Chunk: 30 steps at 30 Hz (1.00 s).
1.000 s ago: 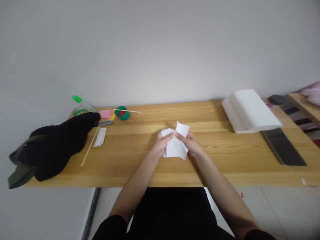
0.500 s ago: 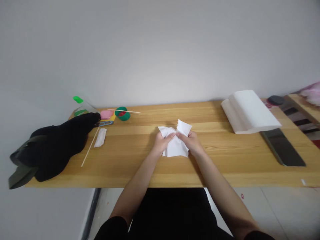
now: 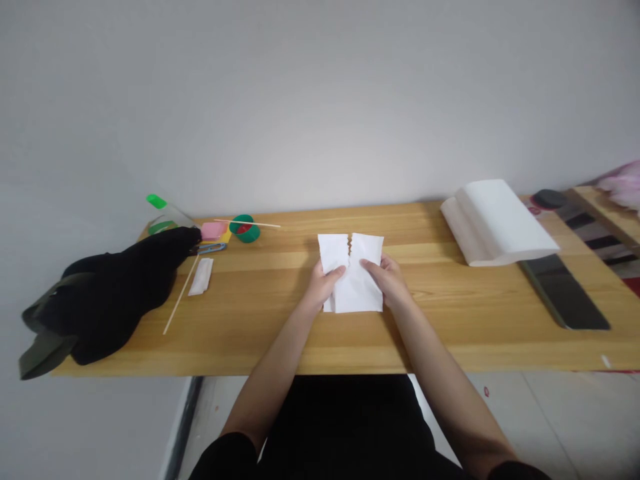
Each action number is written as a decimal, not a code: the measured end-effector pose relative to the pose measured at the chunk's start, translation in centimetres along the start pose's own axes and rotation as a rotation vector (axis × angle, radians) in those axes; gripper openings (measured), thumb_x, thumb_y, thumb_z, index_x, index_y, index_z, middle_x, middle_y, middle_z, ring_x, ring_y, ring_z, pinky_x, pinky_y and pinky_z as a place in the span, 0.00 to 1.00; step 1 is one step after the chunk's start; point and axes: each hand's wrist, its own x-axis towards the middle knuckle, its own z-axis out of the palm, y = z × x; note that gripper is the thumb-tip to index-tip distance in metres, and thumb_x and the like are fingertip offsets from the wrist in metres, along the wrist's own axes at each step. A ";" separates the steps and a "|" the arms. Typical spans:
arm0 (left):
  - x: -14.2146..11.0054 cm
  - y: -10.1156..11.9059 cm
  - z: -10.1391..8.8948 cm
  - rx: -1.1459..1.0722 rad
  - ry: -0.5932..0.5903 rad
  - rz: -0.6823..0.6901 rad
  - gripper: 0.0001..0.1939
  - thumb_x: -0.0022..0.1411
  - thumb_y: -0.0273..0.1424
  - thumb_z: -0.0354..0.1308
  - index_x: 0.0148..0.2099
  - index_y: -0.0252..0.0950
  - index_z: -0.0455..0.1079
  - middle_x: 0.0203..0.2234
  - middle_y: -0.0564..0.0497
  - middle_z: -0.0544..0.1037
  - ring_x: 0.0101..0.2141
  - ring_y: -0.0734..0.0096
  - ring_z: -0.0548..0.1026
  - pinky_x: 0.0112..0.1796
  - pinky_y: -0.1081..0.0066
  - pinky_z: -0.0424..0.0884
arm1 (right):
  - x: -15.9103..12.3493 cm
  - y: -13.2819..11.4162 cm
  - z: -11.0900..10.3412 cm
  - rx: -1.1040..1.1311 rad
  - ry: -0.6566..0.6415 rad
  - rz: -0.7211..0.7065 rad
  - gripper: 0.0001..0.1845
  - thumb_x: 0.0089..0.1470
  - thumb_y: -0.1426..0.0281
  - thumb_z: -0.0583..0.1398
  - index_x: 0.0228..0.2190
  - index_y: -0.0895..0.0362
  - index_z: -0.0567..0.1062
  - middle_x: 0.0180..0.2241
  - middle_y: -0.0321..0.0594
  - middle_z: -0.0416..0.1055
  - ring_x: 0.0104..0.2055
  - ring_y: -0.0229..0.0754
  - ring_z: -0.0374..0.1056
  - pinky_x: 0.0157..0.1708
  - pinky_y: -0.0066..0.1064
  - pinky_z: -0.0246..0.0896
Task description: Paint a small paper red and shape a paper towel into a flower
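Observation:
A white paper tissue [image 3: 357, 290] is held flat above the wooden table, with a jagged tear running down from the middle of its far edge. My left hand [image 3: 320, 283] grips its left side, thumb on top and fingers hidden underneath. On the other side my right hand [image 3: 387, 277] pinches the tissue the same way, thumb pressed on its upper face. Below the tear the sheet still appears joined between the two thumbs.
At right, a thick stack of white tissues [image 3: 505, 220] partly covers a dark phone [image 3: 567, 293]. Left lie a black cloth [image 3: 125, 287], a small white packet [image 3: 201, 277], thin sticks [image 3: 180, 297], blue-handled scissors [image 3: 213, 247] and a green round container [image 3: 245, 229]. A wall stands behind the table [image 3: 280, 347].
The tissue, crumpled between my thumbs before, is now spread flatter with the jagged tear showing. My thumbs have moved slightly apart.

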 end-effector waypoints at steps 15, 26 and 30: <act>0.2 -0.3 -0.1 0.005 0.025 0.007 0.24 0.40 0.31 0.71 0.42 0.32 0.73 0.41 0.42 0.80 0.44 0.54 0.76 0.46 0.60 0.70 | -0.3 -0.4 -0.1 0.013 -0.074 0.112 0.19 0.29 0.62 0.70 0.26 0.59 0.76 0.26 0.42 0.78 0.23 0.39 0.71 0.25 0.29 0.65; -0.1 0.2 0.1 -0.031 0.047 -0.068 0.20 0.37 0.32 0.71 0.36 0.32 0.74 0.34 0.45 0.81 0.40 0.55 0.77 0.45 0.59 0.71 | 0.0 -0.1 -0.3 -0.036 -0.013 0.050 0.19 0.28 0.62 0.70 0.25 0.58 0.75 0.24 0.38 0.77 0.23 0.38 0.69 0.26 0.29 0.64; -0.1 0.4 0.0 -0.069 0.034 -0.112 0.19 0.37 0.34 0.70 0.34 0.32 0.74 0.30 0.45 0.81 0.39 0.54 0.78 0.44 0.59 0.71 | -0.1 -0.1 -0.3 -0.041 -0.043 0.044 0.20 0.28 0.59 0.70 0.24 0.58 0.74 0.23 0.37 0.76 0.22 0.37 0.68 0.25 0.29 0.62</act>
